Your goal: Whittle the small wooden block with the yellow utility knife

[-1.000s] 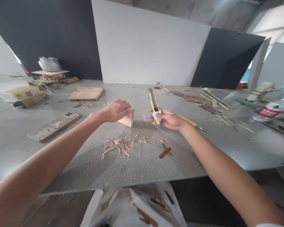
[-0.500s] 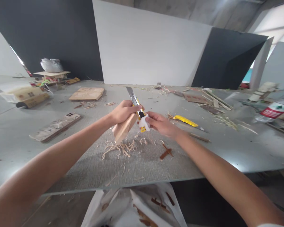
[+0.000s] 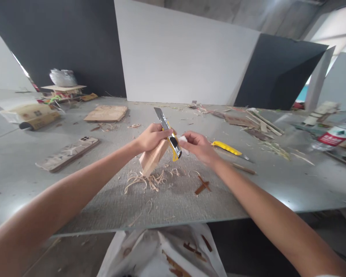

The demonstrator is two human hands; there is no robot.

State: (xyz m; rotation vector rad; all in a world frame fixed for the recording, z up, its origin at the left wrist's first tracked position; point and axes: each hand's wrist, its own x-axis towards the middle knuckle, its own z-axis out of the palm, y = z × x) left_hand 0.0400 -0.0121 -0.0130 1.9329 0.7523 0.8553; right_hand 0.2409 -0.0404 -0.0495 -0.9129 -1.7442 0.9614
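Observation:
My left hand (image 3: 155,136) is closed around a pale wooden block (image 3: 153,157) and a yellow utility knife (image 3: 174,143) together. The knife's blade points up and away, and its handle end slants toward me. To the right of the handle, my right hand (image 3: 198,145) pinches a crumpled white tissue (image 3: 184,140), apart from the knife. The block's lower end is just above curled wood shavings (image 3: 145,181) on the table (image 3: 173,209). Crossed dark brown wood slivers (image 3: 202,186) lie to the right of them.
A second yellow knife (image 3: 227,147) lies right of my hand, near a thin stick (image 3: 243,168). A phone (image 3: 67,154) and a wooden board (image 3: 106,113) are on the left. A water bottle (image 3: 334,135) and wood scraps (image 3: 259,121) are at the right.
My right hand has drawn the tissue off the knife handle and moved slightly right, uncovering the handle. My left hand keeps its grip on the knife and block.

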